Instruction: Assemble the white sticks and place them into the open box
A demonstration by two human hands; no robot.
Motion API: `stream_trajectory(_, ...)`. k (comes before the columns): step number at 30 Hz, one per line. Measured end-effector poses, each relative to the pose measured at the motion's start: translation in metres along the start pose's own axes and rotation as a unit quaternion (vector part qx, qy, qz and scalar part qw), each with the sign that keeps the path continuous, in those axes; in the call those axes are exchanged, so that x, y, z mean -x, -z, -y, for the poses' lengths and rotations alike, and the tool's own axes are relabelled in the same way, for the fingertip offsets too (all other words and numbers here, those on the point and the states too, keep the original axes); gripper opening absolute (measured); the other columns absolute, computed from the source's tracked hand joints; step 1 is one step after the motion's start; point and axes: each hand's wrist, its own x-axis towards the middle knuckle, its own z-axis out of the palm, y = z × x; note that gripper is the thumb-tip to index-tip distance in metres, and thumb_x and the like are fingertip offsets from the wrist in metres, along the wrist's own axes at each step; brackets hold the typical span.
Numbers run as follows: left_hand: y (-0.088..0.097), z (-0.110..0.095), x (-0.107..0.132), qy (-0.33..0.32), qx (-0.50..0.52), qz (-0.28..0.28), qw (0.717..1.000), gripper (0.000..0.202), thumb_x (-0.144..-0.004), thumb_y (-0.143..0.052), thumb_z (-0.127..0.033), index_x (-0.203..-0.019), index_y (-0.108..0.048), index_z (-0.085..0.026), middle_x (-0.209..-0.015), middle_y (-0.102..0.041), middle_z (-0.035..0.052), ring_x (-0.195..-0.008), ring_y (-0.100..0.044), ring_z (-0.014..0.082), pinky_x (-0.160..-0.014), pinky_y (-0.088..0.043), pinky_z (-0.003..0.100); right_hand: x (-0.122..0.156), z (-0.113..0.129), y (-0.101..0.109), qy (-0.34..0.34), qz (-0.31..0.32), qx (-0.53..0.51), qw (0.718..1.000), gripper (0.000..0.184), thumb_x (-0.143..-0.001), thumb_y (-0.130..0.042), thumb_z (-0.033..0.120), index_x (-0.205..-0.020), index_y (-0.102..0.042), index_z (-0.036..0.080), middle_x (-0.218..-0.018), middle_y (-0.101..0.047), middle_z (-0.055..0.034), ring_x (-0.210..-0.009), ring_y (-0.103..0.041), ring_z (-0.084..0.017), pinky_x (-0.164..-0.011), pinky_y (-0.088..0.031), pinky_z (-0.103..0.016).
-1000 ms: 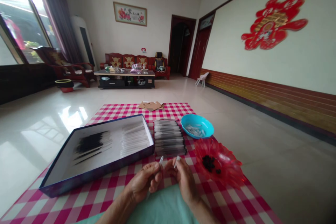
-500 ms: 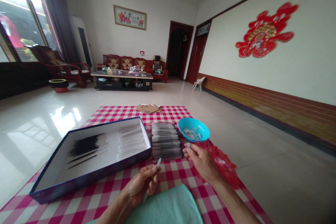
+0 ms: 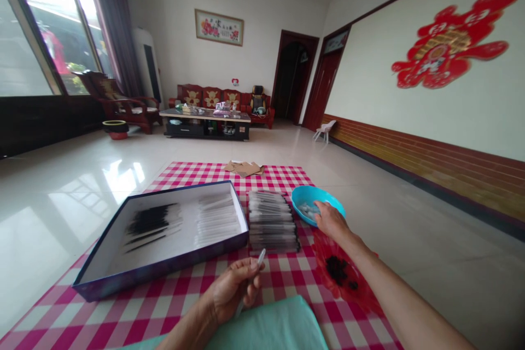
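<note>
My left hand (image 3: 233, 289) is closed around a thin clear pen tube (image 3: 259, 257) whose tip sticks up past the fingers, low over the red-checked cloth (image 3: 172, 306). My right hand (image 3: 331, 220) reaches into the blue bowl (image 3: 305, 197) of small white pieces (image 3: 307, 209); its fingertips are bent down into the bowl and hidden. Between the hands lies a stack of clear pens (image 3: 271, 220). A red plastic dish (image 3: 361, 292) with small black pieces (image 3: 338, 269) sits under my right forearm.
A shallow blue-edged box (image 3: 123, 279) with black and clear pens stands at the left on the cloth. Flat cardboard pieces (image 3: 244, 167) lie at the cloth's far edge. Glossy floor tiles surround the cloth; a coffee table (image 3: 207, 122) and sofa stand far back.
My right hand left the left hand, passed over the red dish and reached forward into the blue bowl. The left hand kept its pen tube. The view turned slightly.
</note>
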Motion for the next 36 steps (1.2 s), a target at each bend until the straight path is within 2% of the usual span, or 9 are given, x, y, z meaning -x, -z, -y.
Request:
stream_trajectory(2,0.001,0.001,0.000,-0.005,0.003,0.006,1.000,0.020,-0.076,-0.068,-0.027,-0.079,-0.052,-0.015,-0.059,-0.053,-0.0021,-0.041,-0.043,0.0038,-0.036,-0.023,0.014,0.008,0.019,0.001,0.032,-0.001,-0.015,0.999,0.031,-0.077,-0.048,0.010,-0.103,-0.065,0.014,-0.104,-0.067,-0.0141,-0.098,-0.062,-0.025,-0.088,-0.045,-0.035)
stream_trajectory(5,-0.001,0.001,0.000,-0.007,-0.003,0.010,1.000,0.019,-0.076,-0.067,-0.026,-0.083,-0.054,-0.014,-0.059,-0.054,-0.0017,-0.041,-0.043,0.0038,-0.036,-0.023,0.014,0.037,0.061,0.001,0.090,0.019,-0.060,0.994,0.024,-0.084,-0.047,0.019,-0.098,-0.066,0.021,-0.098,-0.069,-0.0056,-0.093,-0.063,-0.018,-0.085,-0.047,-0.027)
stream_trajectory(7,-0.002,0.000,0.002,-0.007,-0.015,0.009,1.000,0.022,-0.076,-0.067,-0.027,-0.088,-0.056,-0.013,-0.059,-0.055,-0.0015,-0.040,-0.043,0.0037,-0.035,-0.022,0.014,0.061,0.089,-0.002,0.111,0.037,-0.150,0.982,0.024,-0.087,-0.045,0.023,-0.098,-0.066,0.021,-0.097,-0.069,-0.0046,-0.090,-0.064,-0.016,-0.081,-0.049,-0.025)
stream_trajectory(11,-0.005,-0.001,0.004,-0.014,-0.028,0.010,0.999,0.022,-0.074,-0.069,-0.027,-0.087,-0.057,-0.013,-0.058,-0.057,-0.0008,-0.039,-0.045,0.0043,-0.035,-0.024,0.014,0.102,0.125,-0.014,0.047,0.055,-0.315,0.946,0.025,-0.087,-0.048,0.031,-0.100,-0.066,0.020,-0.096,-0.070,-0.0066,-0.087,-0.065,-0.020,-0.077,-0.051,-0.029)
stream_trajectory(17,-0.007,0.000,0.005,-0.032,-0.048,0.034,0.998,0.022,-0.073,-0.068,-0.029,-0.081,-0.058,-0.011,-0.059,-0.060,0.0025,-0.039,-0.049,0.0060,-0.033,-0.029,0.014,0.120,0.129,-0.029,-0.052,0.084,-0.417,0.903,0.026,-0.082,-0.054,0.042,-0.088,-0.066,0.019,-0.081,-0.071,-0.0045,-0.077,-0.065,-0.022,-0.071,-0.050,-0.028)
stream_trajectory(21,-0.011,0.000,0.006,-0.039,-0.054,0.058,0.996,0.025,-0.073,-0.067,-0.026,-0.089,-0.059,-0.009,-0.066,-0.065,0.0066,-0.043,-0.054,0.0075,-0.036,-0.037,0.014,0.128,0.131,-0.038,-0.123,0.068,-0.494,0.858,0.033,-0.079,-0.055,0.052,-0.083,-0.064,0.020,-0.072,-0.068,-0.0022,-0.073,-0.064,-0.020,-0.065,-0.050,-0.026)
stream_trajectory(24,-0.011,0.000,0.004,-0.055,-0.048,0.064,0.995,0.027,-0.072,-0.067,-0.023,-0.095,-0.055,-0.013,-0.066,-0.066,0.0057,-0.044,-0.057,0.0101,-0.037,-0.040,0.015,0.133,0.134,-0.045,-0.164,0.057,-0.536,0.826,0.035,-0.076,-0.057,0.055,-0.085,-0.065,0.022,-0.071,-0.068,-0.0015,-0.073,-0.065,-0.021,-0.063,-0.051,-0.026)
stream_trajectory(29,-0.007,0.001,0.002,-0.066,-0.040,0.083,0.994,0.026,-0.072,-0.067,-0.021,-0.094,-0.055,-0.014,-0.067,-0.067,0.0065,-0.043,-0.059,0.0118,-0.036,-0.042,0.016,0.133,0.128,-0.060,-0.173,0.055,-0.561,0.808,0.035,-0.075,-0.058,0.055,-0.083,-0.067,0.022,-0.075,-0.069,-0.0034,-0.072,-0.065,-0.023,-0.053,-0.050,-0.027)
stream_trajectory(36,-0.011,-0.005,0.008,-0.054,-0.114,0.059,0.990,0.040,-0.073,-0.065,-0.026,-0.110,-0.057,-0.014,-0.073,-0.067,0.0070,-0.049,-0.061,0.0122,-0.038,-0.040,0.016,0.133,0.122,-0.066,-0.199,0.038,-0.592,0.780,0.033,-0.075,-0.058,0.054,-0.082,-0.067,0.023,-0.078,-0.071,-0.0033,-0.073,-0.067,-0.024,-0.059,-0.053,-0.030)
